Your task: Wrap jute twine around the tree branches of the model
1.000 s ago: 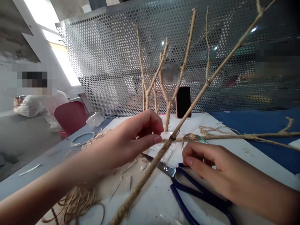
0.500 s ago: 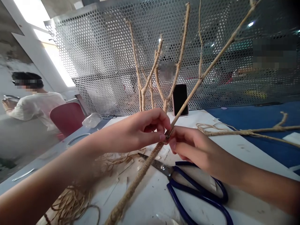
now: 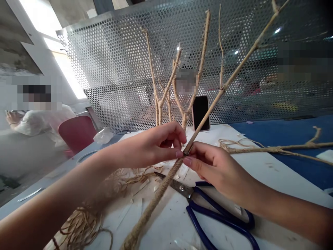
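A long branch slants across the view from bottom left to upper right. Its lower length is wound with twine; the upper length is bare wood. At the upper end of the winding, my left hand pinches the branch from the left, thumb below and fingers curled. My right hand grips the same spot from the right, thumb on top, the other fingers partly hidden behind. Whether a strand's end lies between the fingertips is too small to tell. Scissors with dark blue handles lie under the branch, their blades passing behind it.
A tangle of loose twine lies at lower left. Several wrapped branches stand behind, beside a phone. Another wrapped branch lies at right. A perforated metal screen closes the back. A person sits by a red chair.
My right thumb has come up onto the branch at the winding's end, and the right hand has turned slightly. My left hand stays at nearly the same spot. The view has shifted a little.
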`<state>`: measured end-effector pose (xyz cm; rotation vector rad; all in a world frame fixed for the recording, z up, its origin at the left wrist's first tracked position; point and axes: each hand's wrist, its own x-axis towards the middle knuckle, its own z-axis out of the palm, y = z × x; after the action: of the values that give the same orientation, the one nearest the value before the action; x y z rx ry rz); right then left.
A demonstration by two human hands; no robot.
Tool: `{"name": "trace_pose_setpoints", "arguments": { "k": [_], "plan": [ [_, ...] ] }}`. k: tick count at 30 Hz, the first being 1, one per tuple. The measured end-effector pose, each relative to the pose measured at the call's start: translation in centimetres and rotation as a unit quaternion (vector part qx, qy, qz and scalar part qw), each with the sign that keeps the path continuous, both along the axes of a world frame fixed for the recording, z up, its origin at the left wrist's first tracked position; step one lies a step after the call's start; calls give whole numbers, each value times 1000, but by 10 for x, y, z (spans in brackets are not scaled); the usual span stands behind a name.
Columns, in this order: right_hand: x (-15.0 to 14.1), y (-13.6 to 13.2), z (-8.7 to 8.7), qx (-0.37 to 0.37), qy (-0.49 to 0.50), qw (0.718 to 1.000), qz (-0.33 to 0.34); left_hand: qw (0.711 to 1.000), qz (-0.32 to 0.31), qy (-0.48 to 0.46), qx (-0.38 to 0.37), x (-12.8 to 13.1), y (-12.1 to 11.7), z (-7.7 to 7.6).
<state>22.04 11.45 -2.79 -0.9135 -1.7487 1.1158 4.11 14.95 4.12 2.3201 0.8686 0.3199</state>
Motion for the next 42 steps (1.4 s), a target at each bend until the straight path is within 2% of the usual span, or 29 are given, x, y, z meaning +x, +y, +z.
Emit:
{"name": "trace_pose_setpoints", "arguments": {
  "k": [3,7,11,13,18,21,24,26,29,31,36,42],
  "plan": [
    [-1,-3,-2,6,-9,1000,-12,999,-5,28,-25,-3,6,0],
    [-3,-4,-5,25,-18,999,-19,997,-46,64,-22,-3,12,1],
    [-4,-2,-9,39,-18,999,-31,996,-69,47,-19,-2,17,-4],
    [-4,-1,-11,39,-17,998,-36,997,-59,42,6,-3,19,-7],
    [-4,0,-13,34,3,999,-38,987,-33,54,150,-2,13,-2],
    [-4,2,-16,6,34,999,-15,980,-43,98,166,0,4,5],
    [-4,5,-19,-27,48,998,35,977,-51,103,178,2,-1,7],
    [-4,7,-21,-2,20,999,36,976,-47,103,184,2,-3,6],
    [-3,8,-22,79,-22,997,-7,975,-41,106,191,3,-5,5],
    [-3,8,-22,104,-31,994,-18,974,-40,108,193,3,-8,6],
    [-3,3,-15,73,-40,996,-17,972,-10,128,197,6,-13,7],
    [-4,1,-10,16,10,1000,-8,978,4,130,162,6,-15,6]
  ]
}}
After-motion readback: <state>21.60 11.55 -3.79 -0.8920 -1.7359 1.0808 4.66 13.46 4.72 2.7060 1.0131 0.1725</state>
